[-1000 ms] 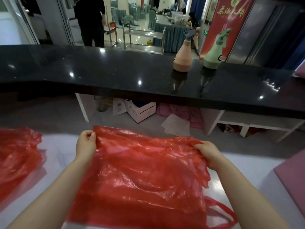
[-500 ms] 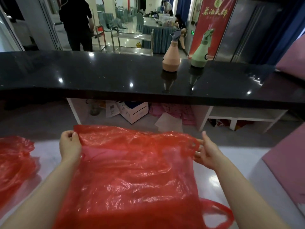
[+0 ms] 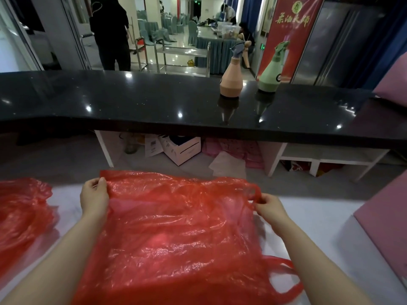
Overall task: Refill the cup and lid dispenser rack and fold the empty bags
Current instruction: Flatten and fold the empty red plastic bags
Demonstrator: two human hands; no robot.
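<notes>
Folding step: left hand (image 3: 95, 198) & right hand (image 3: 269, 204) each pinched a far corner of red bag (image 3: 176, 234) on white table (image 3: 319, 219); next, prob. fold it over evenly.

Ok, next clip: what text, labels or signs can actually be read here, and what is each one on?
Red banner: large gold Chinese characters, roughly "茶油大师"; the first two are uncertain. The round emblem above them is too small to read.
Green wall sign: lit, too small to read.
White box under the black counter: printing too blurred to read.
Red bag: no print visible.
</notes>
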